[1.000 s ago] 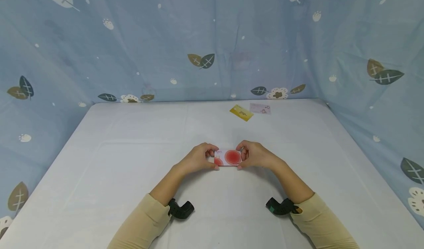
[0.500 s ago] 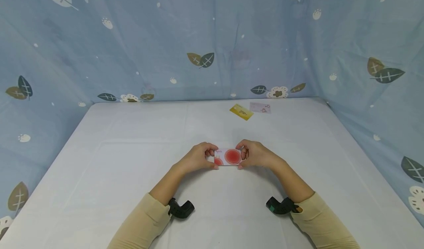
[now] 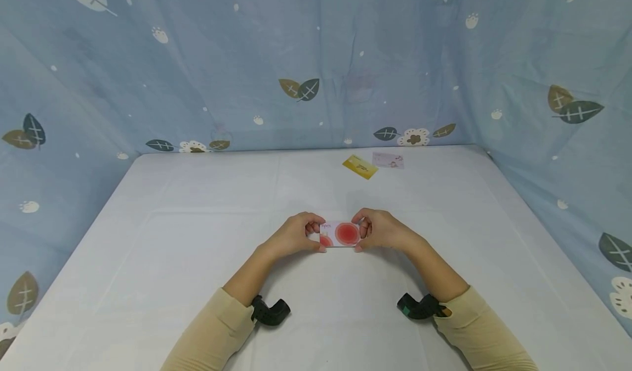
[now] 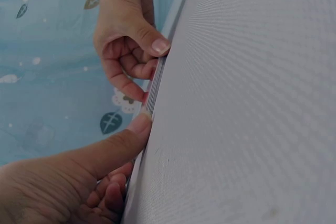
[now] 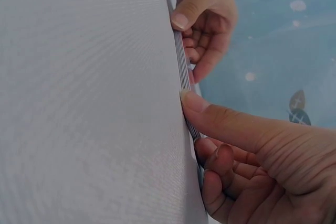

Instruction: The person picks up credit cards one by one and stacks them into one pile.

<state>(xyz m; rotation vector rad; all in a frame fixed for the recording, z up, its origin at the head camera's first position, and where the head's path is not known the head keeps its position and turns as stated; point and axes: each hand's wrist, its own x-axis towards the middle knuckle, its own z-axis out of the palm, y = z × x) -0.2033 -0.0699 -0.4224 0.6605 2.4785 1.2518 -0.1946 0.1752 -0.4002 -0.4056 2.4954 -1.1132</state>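
A small stack of cards (image 3: 340, 235) lies flat on the white table, its top card white with red circles and some lettering. In both wrist views the layered edges of several cards (image 5: 182, 66) show. My left hand (image 3: 294, 236) grips the stack's left end, thumb on the near edge and fingers at the far edge. At the right end my right hand (image 3: 384, 231) holds it the same way. From the left wrist, the right hand (image 4: 126, 40) appears beyond the left thumb.
Toward the back of the table (image 3: 222, 190) lie a yellow card (image 3: 360, 167) and a pale pink card (image 3: 388, 161), close together. A blue leaf-patterned cloth (image 3: 237, 58) hangs behind and at both sides.
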